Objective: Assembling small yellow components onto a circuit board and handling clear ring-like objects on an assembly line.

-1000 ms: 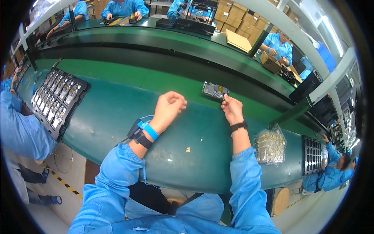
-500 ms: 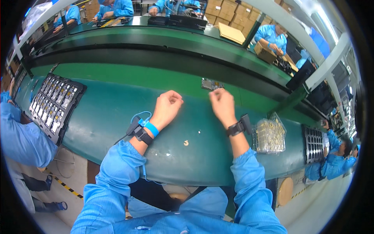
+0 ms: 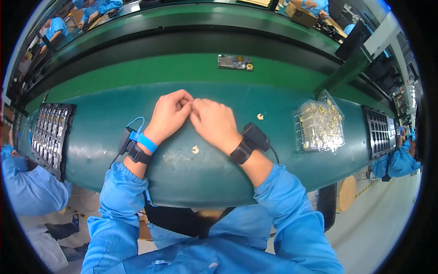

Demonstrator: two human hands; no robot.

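My left hand [image 3: 171, 115] and my right hand [image 3: 215, 124] meet over the dark green mat, their fingertips pinched together. Whatever lies between the fingers is too small or too hidden to make out. A small cream C-shaped piece [image 3: 195, 149] rests on the mat below my hands, and a similar curled piece [image 3: 260, 116] lies to the right of my right hand. Beyond my hands, on the brighter green strip, sits a circuit board [image 3: 235, 62] with a gold round part at one end; neither hand touches it.
Stacked clear plastic trays [image 3: 319, 125] with gold round parts stand on the right. A black tray [image 3: 65, 153] of circuit boards is at far left, another black tray [image 3: 378, 132] at far right. A green post [image 3: 340, 75] rises behind. Blue-sleeved co-workers sit at both sides and across.
My right hand has come left, away from the circuit board, to meet my left hand. A second cream piece now shows on the mat at right. The whole view has shifted.
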